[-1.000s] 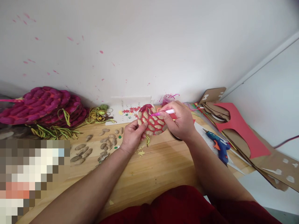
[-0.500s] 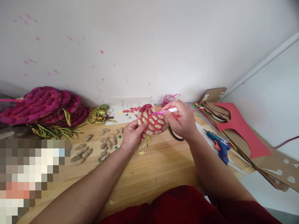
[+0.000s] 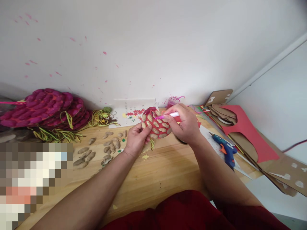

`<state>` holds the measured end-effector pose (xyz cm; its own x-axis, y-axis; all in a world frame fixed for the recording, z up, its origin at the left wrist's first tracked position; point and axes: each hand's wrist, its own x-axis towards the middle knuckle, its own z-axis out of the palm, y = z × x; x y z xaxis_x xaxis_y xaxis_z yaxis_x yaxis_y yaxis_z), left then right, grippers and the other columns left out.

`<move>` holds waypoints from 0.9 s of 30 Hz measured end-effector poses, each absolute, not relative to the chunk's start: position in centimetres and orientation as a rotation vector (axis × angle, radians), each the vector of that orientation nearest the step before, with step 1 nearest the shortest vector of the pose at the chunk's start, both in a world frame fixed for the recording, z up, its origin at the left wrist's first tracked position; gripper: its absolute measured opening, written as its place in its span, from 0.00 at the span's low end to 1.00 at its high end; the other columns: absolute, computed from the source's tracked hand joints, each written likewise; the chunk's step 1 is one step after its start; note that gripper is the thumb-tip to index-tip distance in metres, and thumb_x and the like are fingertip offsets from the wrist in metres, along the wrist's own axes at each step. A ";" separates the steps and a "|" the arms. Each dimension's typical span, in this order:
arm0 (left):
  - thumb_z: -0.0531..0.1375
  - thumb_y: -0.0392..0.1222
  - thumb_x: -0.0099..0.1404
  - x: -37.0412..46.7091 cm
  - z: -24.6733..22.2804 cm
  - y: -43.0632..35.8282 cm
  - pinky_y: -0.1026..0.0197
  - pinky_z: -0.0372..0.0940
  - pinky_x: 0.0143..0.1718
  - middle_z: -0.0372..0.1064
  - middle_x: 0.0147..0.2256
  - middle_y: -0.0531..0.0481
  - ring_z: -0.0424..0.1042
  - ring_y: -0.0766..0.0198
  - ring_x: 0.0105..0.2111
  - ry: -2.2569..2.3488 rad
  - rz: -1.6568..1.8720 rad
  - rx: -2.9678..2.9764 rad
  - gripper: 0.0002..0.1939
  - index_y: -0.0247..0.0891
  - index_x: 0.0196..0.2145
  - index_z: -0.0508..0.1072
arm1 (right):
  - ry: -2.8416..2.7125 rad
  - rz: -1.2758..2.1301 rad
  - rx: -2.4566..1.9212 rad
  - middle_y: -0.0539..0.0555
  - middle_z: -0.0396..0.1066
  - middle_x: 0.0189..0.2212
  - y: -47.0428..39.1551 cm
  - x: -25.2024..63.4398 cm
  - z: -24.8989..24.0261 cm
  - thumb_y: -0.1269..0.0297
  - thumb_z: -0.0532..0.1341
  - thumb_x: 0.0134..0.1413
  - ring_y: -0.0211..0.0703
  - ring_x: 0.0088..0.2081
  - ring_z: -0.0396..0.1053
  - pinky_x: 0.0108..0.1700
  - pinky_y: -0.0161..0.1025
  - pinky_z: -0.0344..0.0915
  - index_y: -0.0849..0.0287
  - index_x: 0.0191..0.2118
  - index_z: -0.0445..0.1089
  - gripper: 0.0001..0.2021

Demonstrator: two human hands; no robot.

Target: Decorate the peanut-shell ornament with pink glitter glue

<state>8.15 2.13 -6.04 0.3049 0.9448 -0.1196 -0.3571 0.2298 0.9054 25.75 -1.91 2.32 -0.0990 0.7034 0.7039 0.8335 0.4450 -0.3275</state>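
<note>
L hand (image 3: 136,137) – thumb atop peanut disc (image 3: 155,127) | R hand (image 3: 184,123) – pinching pink-wht stick (image 3: 161,117), slanted

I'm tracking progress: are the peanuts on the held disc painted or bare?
Mostly bare: the peanuts on the red disc in the left hand show mainly tan shells.

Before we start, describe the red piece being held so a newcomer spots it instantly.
Look across the wooden table to the left hand. It grips a round red piece studded with peanuts. Unlike the stacked magenta discs farther left, its peanuts are mostly tan.
</note>
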 end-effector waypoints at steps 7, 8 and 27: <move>0.74 0.53 0.50 8.0 -5.7 2.1 0.71 0.50 0.11 0.63 0.14 0.59 0.58 0.73 0.12 0.788 1.001 0.872 0.21 0.38 0.24 0.70 | -1.798 -0.139 -1.281 0.52 0.77 0.33 -1.8 26.4 2.2 0.64 0.63 0.63 0.45 0.36 0.73 0.40 0.43 0.67 0.55 0.37 0.72 0.03; 0.74 0.53 0.50 8.0 -5.6 2.0 0.71 0.50 0.11 0.63 0.14 0.59 0.58 0.74 0.12 0.785 0.997 0.867 0.21 0.38 0.24 0.69 | -1.792 -0.137 -1.277 0.52 0.77 0.33 -1.7 26.5 2.2 0.64 0.63 0.63 0.45 0.36 0.73 0.41 0.43 0.67 0.55 0.37 0.72 0.03; 0.74 0.52 0.49 8.0 -5.5 2.0 0.71 0.50 0.10 0.63 0.15 0.59 0.58 0.74 0.12 0.780 1.000 0.860 0.20 0.37 0.24 0.69 | -1.775 -0.162 -1.255 0.52 0.77 0.33 -1.7 26.4 2.1 0.66 0.63 0.62 0.46 0.36 0.73 0.41 0.43 0.67 0.54 0.37 0.72 0.01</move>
